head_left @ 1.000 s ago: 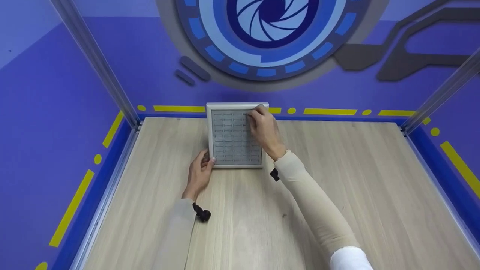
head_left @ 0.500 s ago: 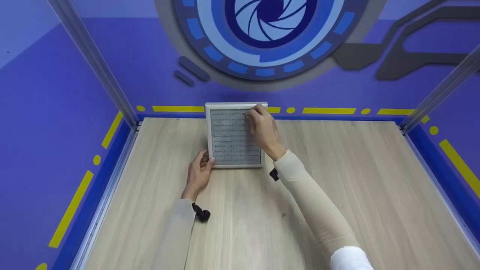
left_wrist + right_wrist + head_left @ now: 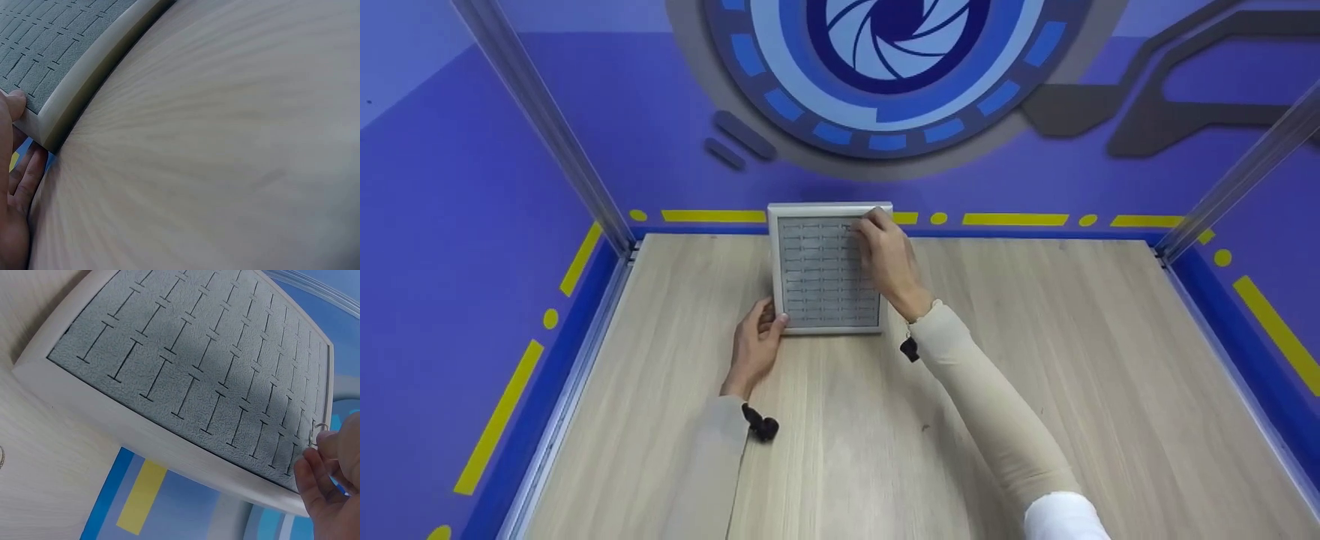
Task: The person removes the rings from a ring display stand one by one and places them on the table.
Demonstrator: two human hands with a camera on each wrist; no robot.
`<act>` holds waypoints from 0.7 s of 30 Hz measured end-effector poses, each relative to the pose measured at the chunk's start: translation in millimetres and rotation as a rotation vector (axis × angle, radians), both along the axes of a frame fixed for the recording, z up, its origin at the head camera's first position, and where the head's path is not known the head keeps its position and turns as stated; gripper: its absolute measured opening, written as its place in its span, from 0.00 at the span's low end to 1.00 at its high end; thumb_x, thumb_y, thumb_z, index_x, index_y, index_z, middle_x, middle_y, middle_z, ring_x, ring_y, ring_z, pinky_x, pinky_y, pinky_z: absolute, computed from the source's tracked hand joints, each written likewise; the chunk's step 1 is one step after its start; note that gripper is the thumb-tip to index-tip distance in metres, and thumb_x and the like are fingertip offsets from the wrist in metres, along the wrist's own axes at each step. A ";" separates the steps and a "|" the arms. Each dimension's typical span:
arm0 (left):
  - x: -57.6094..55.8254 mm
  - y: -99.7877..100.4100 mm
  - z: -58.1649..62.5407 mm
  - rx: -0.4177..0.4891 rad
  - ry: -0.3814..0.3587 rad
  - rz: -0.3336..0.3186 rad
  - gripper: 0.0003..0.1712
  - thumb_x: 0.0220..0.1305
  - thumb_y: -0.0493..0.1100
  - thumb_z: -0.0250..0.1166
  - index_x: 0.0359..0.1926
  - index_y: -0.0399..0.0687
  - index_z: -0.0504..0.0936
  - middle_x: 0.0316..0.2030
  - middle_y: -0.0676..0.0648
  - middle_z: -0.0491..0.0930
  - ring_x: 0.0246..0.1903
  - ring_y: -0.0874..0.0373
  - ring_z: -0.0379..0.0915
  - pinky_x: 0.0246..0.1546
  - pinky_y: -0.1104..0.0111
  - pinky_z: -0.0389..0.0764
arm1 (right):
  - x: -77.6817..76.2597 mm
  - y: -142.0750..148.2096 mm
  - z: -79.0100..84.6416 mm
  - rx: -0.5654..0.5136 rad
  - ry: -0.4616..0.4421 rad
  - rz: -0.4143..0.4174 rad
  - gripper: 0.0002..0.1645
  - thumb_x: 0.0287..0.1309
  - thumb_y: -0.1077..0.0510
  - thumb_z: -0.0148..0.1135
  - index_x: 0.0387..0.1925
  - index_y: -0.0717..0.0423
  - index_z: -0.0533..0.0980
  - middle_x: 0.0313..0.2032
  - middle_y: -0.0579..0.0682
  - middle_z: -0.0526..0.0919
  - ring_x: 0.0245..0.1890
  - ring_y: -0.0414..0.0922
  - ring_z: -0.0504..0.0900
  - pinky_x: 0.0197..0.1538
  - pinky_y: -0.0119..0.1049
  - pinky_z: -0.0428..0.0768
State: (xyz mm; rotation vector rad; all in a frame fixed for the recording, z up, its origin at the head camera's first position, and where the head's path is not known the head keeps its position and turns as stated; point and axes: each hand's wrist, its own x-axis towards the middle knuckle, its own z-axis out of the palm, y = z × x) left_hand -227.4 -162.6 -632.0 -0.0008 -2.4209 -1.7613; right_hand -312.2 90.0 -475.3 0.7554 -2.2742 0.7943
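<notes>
A jewelry display board [image 3: 830, 277] with a silver frame and a grey padded face stands upright, leaning back a little, at the back of the table. Rows of I-shaped slits cover the padding. At its lower left corner my left hand [image 3: 755, 341] grips the frame, thumb on the front and fingers behind, as the left wrist view shows too. My right hand [image 3: 890, 259] is at the upper right corner, pinching a small thin metal hoop [image 3: 321, 424] against the padding by the last slits. The fingers partly cover the hoop.
The wooden table [image 3: 1020, 360] runs up to a blue-purple back wall [image 3: 660, 135] with yellow dashes, close behind the board. Metal posts [image 3: 559, 142] stand at the corners. A small dark mark [image 3: 925, 427] shows on the tabletop.
The head view has shifted slightly, so the scene sits a little higher and further left. Both hands stay at the same corners of the board.
</notes>
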 end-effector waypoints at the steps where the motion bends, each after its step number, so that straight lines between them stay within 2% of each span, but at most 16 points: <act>1: 0.1 0.1 0.2 0.003 0.001 0.000 0.25 0.81 0.49 0.63 0.73 0.52 0.75 0.61 0.45 0.82 0.59 0.52 0.81 0.64 0.55 0.83 | 0.3 0.4 -0.2 0.001 0.002 0.002 0.08 0.76 0.67 0.60 0.42 0.63 0.84 0.42 0.56 0.82 0.40 0.52 0.85 0.44 0.44 0.88; 8: -0.6 0.0 1.1 0.000 0.005 0.003 0.25 0.81 0.47 0.63 0.73 0.50 0.75 0.61 0.43 0.82 0.58 0.50 0.82 0.62 0.55 0.85 | 4.8 4.2 0.1 -0.002 0.016 0.015 0.07 0.73 0.71 0.61 0.42 0.63 0.85 0.43 0.56 0.82 0.41 0.52 0.86 0.46 0.42 0.89; 21: -1.5 0.5 0.1 -0.024 0.006 0.011 0.26 0.81 0.48 0.63 0.73 0.49 0.74 0.63 0.43 0.81 0.60 0.50 0.80 0.65 0.55 0.82 | 15.4 18.1 -3.5 -0.018 0.050 0.065 0.05 0.68 0.74 0.64 0.40 0.66 0.84 0.42 0.60 0.82 0.40 0.56 0.86 0.43 0.47 0.89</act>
